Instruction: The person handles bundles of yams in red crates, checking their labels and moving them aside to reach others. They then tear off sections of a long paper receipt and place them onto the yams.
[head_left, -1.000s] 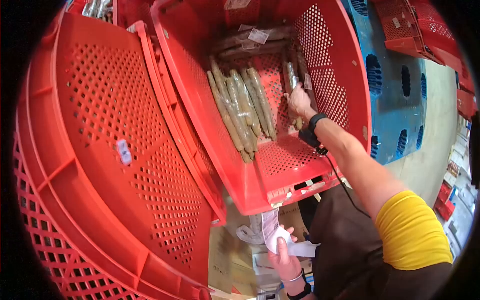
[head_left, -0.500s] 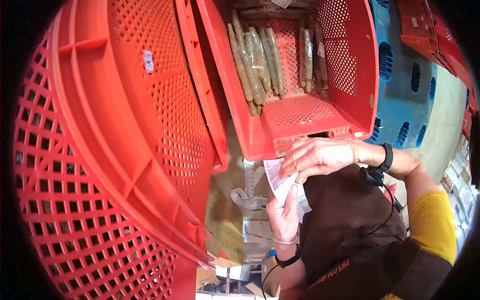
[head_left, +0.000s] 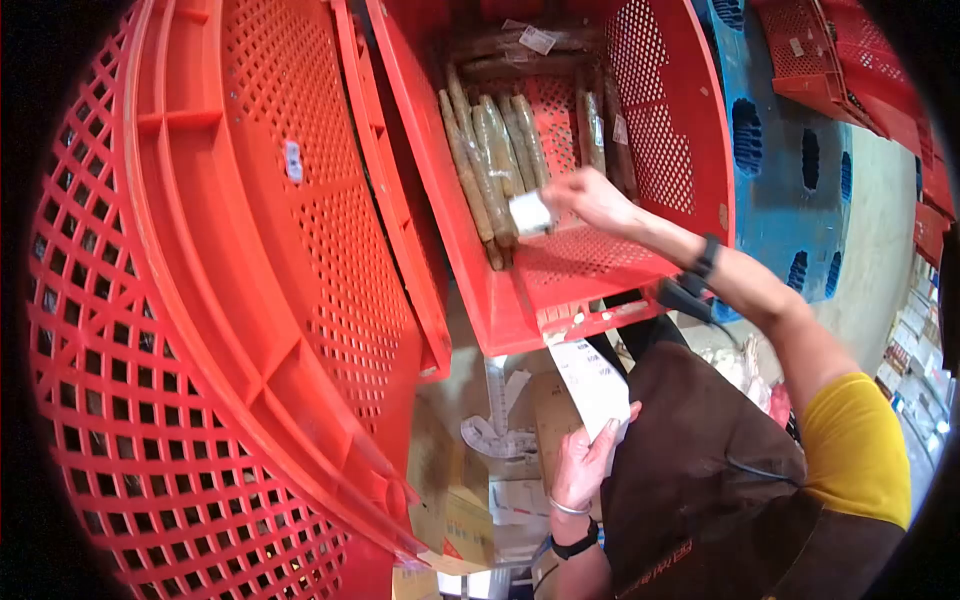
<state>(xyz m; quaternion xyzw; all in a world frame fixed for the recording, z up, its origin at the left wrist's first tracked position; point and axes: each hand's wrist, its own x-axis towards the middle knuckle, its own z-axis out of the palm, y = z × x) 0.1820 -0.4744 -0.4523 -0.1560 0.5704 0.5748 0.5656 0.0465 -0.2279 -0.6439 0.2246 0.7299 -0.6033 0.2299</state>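
My right hand [head_left: 602, 205] reaches over the near part of a red plastic crate [head_left: 708, 140], its fingers pinching a small white label [head_left: 530, 213]. Just below that label lie long brown roots in clear wrap, like yams [head_left: 492, 150]. My left hand [head_left: 583, 468] is closed on a strip of white printed labels [head_left: 598, 390], held in front of the crate's near edge. More wrapped roots [head_left: 593, 130] with white labels stand along the crate's right side, and others lie across its far end.
A large red perforated crate [head_left: 180, 220] fills the left side. Beyond the right wall is a blue plastic pallet [head_left: 775, 190], with more red crates [head_left: 800, 60] at top right. Below, a curled paper strip [head_left: 495, 437] and cardboard boxes [head_left: 465, 520] lie near my left arm.
My right hand has moved up and away from the label strip, carrying a label over the roots. My left hand keeps the strip, which now shows longer and lower.
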